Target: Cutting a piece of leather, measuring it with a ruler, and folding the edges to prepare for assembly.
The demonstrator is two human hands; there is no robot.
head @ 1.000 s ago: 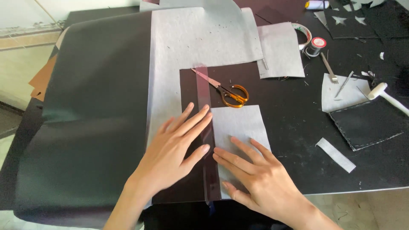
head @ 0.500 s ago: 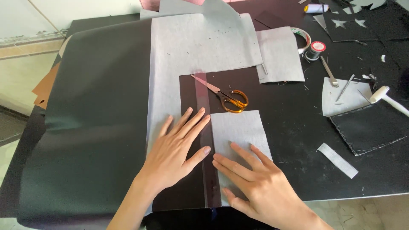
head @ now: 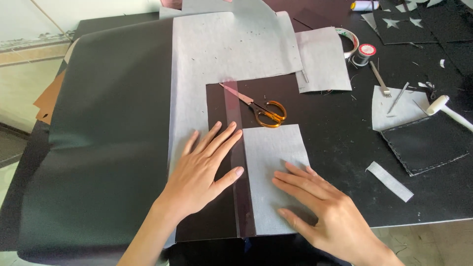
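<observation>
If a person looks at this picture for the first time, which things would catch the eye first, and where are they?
Probably the two hands pressed flat near the bottom centre: the left hand on the dark sheet beside a clear tape strip, the right hand on a pale grey rectangle. Just above them lie orange-handled scissors, the brightest colour on the black table.

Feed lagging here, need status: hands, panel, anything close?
Left hand flat on dark panel. Right hand flat on grey rectangle. Clear strip between them. Scissors just above, untouched.
</observation>
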